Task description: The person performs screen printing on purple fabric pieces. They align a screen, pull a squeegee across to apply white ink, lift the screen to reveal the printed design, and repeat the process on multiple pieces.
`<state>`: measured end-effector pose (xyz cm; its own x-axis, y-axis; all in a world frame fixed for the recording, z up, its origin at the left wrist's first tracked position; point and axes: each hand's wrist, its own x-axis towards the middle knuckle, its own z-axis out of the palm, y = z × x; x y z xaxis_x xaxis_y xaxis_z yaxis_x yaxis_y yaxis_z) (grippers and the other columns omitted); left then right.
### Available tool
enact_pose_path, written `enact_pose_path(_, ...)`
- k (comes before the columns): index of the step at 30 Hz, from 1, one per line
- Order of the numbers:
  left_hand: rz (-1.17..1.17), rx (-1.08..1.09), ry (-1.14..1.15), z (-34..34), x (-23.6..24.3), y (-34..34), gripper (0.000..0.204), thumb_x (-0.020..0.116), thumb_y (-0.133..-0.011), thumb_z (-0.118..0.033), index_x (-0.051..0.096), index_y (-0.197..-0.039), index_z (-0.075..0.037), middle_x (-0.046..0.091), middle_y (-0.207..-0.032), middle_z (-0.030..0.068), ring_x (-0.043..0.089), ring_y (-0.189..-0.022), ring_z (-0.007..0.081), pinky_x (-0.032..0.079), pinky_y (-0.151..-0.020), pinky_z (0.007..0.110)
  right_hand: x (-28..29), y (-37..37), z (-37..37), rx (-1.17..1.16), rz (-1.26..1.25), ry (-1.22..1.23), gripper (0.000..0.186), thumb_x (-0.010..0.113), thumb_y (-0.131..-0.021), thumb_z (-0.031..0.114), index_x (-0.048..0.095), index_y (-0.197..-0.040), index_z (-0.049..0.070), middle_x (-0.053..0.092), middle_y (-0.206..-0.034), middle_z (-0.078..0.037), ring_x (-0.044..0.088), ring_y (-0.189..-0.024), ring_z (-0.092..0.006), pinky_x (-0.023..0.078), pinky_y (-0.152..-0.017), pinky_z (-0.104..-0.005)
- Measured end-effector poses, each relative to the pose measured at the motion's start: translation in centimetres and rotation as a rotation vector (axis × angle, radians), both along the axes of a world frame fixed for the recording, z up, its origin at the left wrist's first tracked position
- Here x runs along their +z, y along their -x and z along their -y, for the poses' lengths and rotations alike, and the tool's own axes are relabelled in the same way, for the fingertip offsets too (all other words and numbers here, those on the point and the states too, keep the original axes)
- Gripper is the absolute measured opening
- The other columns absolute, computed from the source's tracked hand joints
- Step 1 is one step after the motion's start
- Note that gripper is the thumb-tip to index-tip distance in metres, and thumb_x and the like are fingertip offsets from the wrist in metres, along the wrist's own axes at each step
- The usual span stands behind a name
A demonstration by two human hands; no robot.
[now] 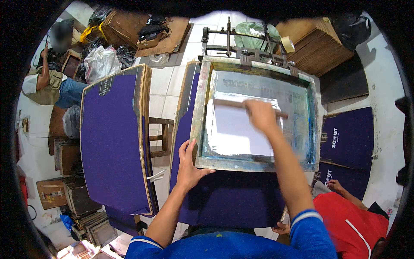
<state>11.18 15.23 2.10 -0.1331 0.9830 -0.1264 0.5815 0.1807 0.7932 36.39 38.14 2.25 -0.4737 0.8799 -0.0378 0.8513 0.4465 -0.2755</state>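
The wooden-framed printing screen [196, 160] lies over purple fabric [241, 196] on a board in front of me. My left hand [188, 170] is at its near left corner, fingers stretched along the left side and thumb spread along the near edge. My right hand [261, 114] is closed around a long brown squeegee [228, 103], slightly blurred, which lies crosswise on the mesh. White ink [237, 129] covers much of the mesh on the near side of the squeegee. The squeegee's lower edge is hidden.
Metal hinge clamps [246, 54] stand at the screen's far edge. To the left is another purple fabric-covered board [114, 138]. A person in red [345, 220] is close on my right, beside printed purple panels [347, 138]. Another person [54, 86] sits far left. Stacked boards [319, 47] rise at far right.
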Motion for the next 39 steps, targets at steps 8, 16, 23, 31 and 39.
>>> enact_pose_path(8,0.050,0.040,-0.015,0.0,2.9,0.2,0.139,0.107,-0.052,-0.018,0.029,-0.166,-0.012,0.036,-0.156,0.0216,0.043,-0.145,0.0409,0.041,-0.123,0.047,5.0,-1.4,20.1,-0.076,-0.231,-0.134,0.047,0.073,-0.080,0.002,0.071,-0.126,0.010,0.069,-0.123,-0.009,0.061,-0.121,-0.0308,0.042,-0.105,-0.0477)
enact_pose_path(16,0.116,0.176,-0.625,-5.5,16.4,0.0,0.133,0.104,-0.064,-0.036,0.026,-0.167,-0.009,0.040,-0.150,0.0232,0.048,-0.139,0.0408,0.046,-0.115,0.048,18.5,0.3,11.9,-0.257,-0.315,-0.832,0.071,0.085,-0.071,0.073,0.072,-0.096,0.008,0.069,-0.089,-0.010,0.066,-0.089,-0.0327,0.044,-0.094,-0.0501)
enact_pose_path(23,0.205,-0.072,-0.541,-5.4,12.5,7.0,0.106,0.094,-0.082,-0.038,0.034,-0.164,-0.006,0.042,-0.160,0.0225,0.056,-0.133,0.0365,0.049,-0.111,0.048,31.0,1.4,3.8,-0.363,-0.281,-0.785,0.068,0.084,-0.074,0.074,0.075,-0.088,0.008,0.072,-0.087,-0.013,0.067,-0.086,-0.0369,0.051,-0.082,-0.0478)
enact_pose_path(31,-0.779,1.278,-0.078,26.3,-7.8,21.5,0.104,0.082,-0.086,-0.051,0.033,-0.162,0.000,0.038,-0.164,0.0288,0.032,-0.154,0.0456,0.026,-0.126,0.059,36.1,1.5,-1.7,-0.406,-0.198,-0.651,0.075,0.075,-0.079,0.081,0.073,-0.083,0.007,0.072,-0.078,-0.015,0.072,-0.078,-0.0356,0.054,-0.076,-0.0462)
enact_pose_path(39,1.307,1.301,0.030,32.5,-15.2,18.4,0.122,0.058,-0.080,-0.096,0.037,-0.165,-0.011,0.048,-0.164,0.0084,0.055,-0.134,0.0337,0.049,-0.103,0.051,36.7,0.4,-4.2,-0.358,-0.219,-0.687,0.087,0.064,-0.076,0.094,0.072,-0.081,0.008,0.065,-0.071,-0.007,0.066,-0.071,-0.0246,0.050,-0.071,-0.0399)
